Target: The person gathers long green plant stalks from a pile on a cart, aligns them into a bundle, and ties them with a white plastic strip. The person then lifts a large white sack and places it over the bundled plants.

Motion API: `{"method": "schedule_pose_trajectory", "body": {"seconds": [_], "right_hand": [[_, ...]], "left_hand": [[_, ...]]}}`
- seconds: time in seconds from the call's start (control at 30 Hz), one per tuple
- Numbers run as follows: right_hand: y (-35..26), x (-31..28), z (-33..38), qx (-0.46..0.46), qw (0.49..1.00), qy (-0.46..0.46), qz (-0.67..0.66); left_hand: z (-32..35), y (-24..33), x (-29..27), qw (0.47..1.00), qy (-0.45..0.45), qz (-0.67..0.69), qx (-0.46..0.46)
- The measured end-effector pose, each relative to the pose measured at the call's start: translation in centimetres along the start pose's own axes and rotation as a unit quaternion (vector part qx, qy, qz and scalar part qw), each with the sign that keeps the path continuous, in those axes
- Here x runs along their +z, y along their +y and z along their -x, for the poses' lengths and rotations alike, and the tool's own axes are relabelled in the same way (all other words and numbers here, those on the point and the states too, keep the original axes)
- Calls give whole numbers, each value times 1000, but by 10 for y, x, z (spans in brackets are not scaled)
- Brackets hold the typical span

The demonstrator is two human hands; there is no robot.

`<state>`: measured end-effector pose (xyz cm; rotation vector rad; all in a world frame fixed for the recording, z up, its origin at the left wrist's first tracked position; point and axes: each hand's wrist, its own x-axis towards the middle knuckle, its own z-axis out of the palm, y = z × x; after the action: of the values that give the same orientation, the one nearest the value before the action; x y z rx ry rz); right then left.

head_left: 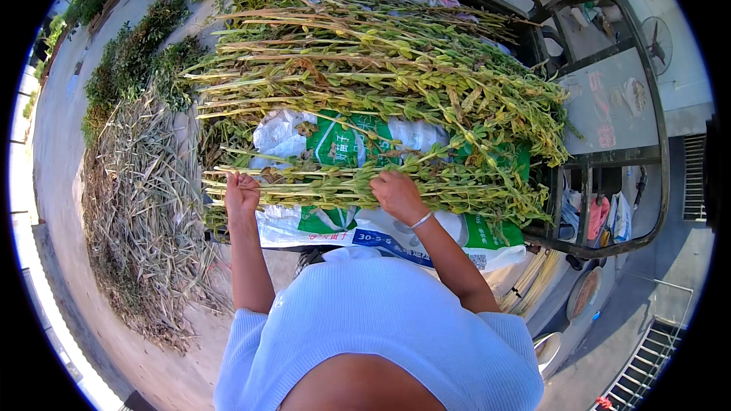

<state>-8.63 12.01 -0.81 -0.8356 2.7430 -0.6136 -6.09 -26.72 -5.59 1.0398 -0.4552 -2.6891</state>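
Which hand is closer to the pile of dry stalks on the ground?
Left. The left hand grips the cut ends of the green stalk bundle, right beside the dry stalk pile. The right hand rests mid-bundle, farther away over the white and green sack.

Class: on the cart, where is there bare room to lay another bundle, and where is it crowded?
Free: the white-and-green sack patch between the big stalk pile and the bundle gripped by the left hand and right hand. Crowded: the pile behind it.
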Motion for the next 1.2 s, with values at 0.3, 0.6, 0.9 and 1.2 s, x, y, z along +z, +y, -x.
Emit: {"method": "schedule_pose_trajectory", "body": {"seconds": [0.3,0.6,0.9,1.2], "right_hand": [[41,-47,-2,45,989,124,65],[70,-79,1,112,962,-108,226],[82,-45,-34,146,984,-25,98],[60,-9,-99,97,990,-87,-50]], "left_hand": [[58,-24,29,614,133,-644,436],[72,-137,39,198,-277,-895,289],[65,-143,33,201,-274,-892,298],[67,-130,48,227,-305,-890,253]]}}
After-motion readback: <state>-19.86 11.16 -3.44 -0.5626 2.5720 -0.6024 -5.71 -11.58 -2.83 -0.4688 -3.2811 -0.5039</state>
